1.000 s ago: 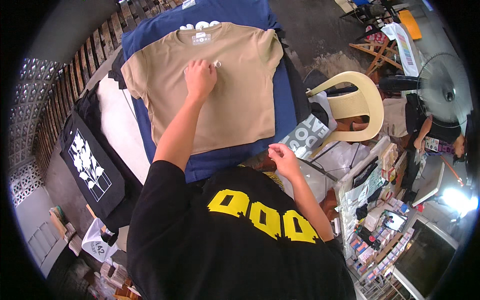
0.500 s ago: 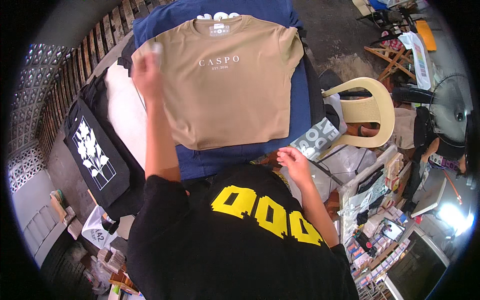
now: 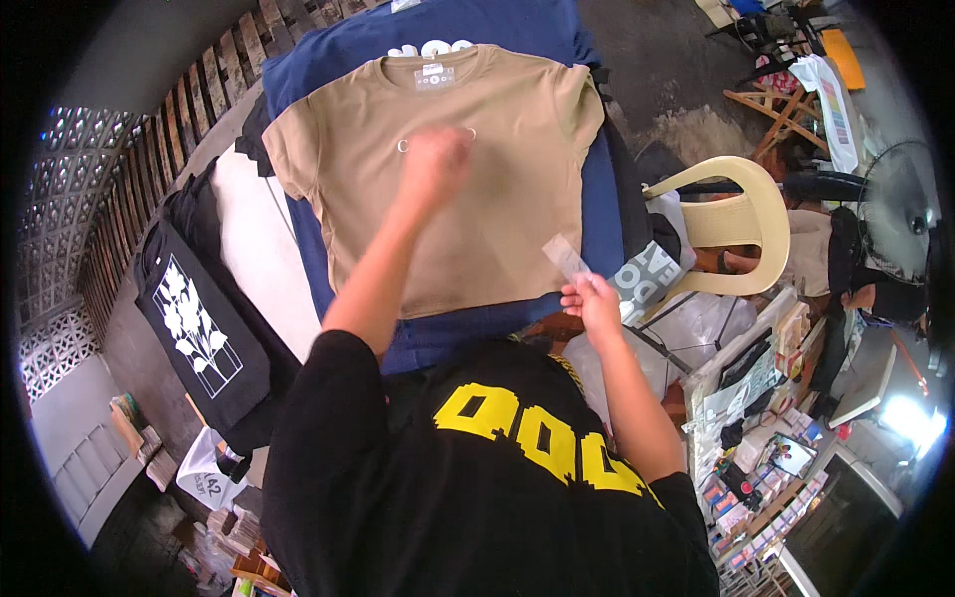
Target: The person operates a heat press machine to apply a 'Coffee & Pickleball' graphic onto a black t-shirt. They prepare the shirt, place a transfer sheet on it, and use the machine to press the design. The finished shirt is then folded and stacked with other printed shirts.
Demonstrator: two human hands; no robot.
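A tan T-shirt point(image 3: 477, 229) lies spread out, its collar away from me, on top of navy blue shirts point(image 3: 323, 70). My left hand point(image 3: 435, 167) is over the chest of the tan shirt and covers most of its small white lettering. Motion smears its fingers, so their grip and anything in them stay unclear. Near the shirt's lower right corner, my right hand point(image 3: 594, 301) pinches a thin, clear plastic strip point(image 3: 565, 256). The strip's free end sticks up past the fingertips, over the shirt's edge.
Left of the stack are a pale board point(image 3: 254, 229) and a black tote bag point(image 3: 209, 333) with a white flower print. A cream plastic chair point(image 3: 766, 234) stands at the right, beside clear plastic bags point(image 3: 711, 323). Farther right, a fan point(image 3: 900, 214) stands near a bright lamp point(image 3: 910, 423).
My left hand has moved right, from the shirt's left sleeve to its chest lettering. A clear strip now shows in my right hand, which has moved slightly.
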